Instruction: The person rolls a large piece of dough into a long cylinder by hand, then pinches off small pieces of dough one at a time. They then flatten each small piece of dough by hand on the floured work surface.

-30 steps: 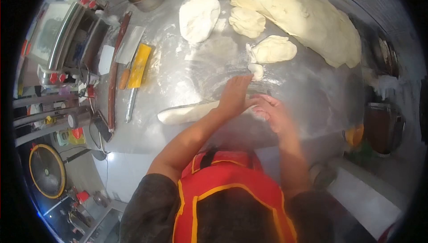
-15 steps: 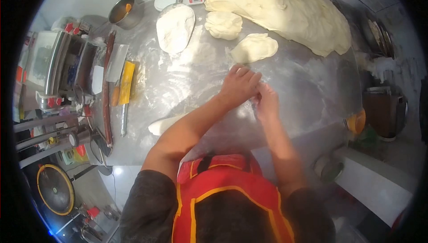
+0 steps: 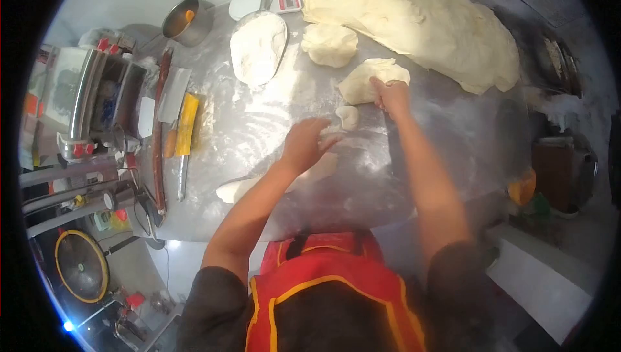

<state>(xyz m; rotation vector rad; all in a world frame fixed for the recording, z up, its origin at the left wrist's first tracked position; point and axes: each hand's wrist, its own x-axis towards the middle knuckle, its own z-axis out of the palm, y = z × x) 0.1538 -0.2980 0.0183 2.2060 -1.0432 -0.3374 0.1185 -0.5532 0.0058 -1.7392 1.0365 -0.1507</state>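
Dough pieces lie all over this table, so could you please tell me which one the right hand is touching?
The right hand rests on the mid-sized flattened dough piece, just below the rounder lump and beside the huge dough mass.

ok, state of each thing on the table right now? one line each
left hand: resting on the dough roll
dough roll: lying flat, partly under the forearm
right hand: reaching out, on the flat dough piece
flat dough piece: flattened, touched at its edge
small dough lump: loose, untouched
big dough mass: spread out, untouched
cleaver: lying flat, unused
metal bowl: upright
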